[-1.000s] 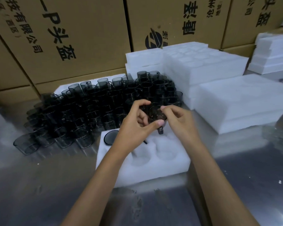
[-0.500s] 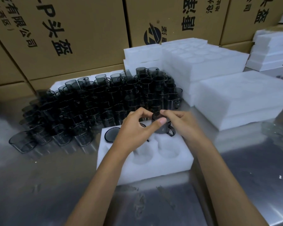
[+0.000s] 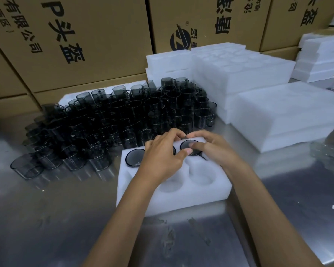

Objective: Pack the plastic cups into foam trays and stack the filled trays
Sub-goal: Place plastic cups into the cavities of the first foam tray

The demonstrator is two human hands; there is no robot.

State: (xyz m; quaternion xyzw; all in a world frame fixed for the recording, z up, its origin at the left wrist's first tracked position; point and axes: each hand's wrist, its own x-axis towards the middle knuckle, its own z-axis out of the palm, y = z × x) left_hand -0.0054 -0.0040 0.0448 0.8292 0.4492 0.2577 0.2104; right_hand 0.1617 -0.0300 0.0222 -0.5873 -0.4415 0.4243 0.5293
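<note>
Plastic cups (image 3: 123, 120), smoky and dark, massed in rows left of and behind the foam tray (image 3: 174, 197) on the steel table (image 3: 46, 218). In the tray's far-left pocket, one seated cup (image 3: 134, 157), round base showing. Just right of it, left hand (image 3: 162, 157) laid over the far-middle pocket, fingers curled down, thumb tip against the rim of the cup being seated; whether a second cup sits under the palm, hard to tell, only a dark edge showing. Next right, the far-right pocket of the tray, with the cup in hand (image 3: 187, 146) pressed nearly flush, handle poking toward the near side. Right hand (image 3: 214, 149) over that cup, fingertips bent onto its base and rim, loosely closed rather than clenched. Near row of the tray: pockets visibly empty. Right of the tray and beyond it, stacks of white foam trays (image 3: 278, 116); cardboard cartons (image 3: 104, 35) along the back.

Step in hand, by judgement: pushing a cup home into the far row. Next move likely calls for letting go, reaching left of the tray for another cup, and starting the near row.
</note>
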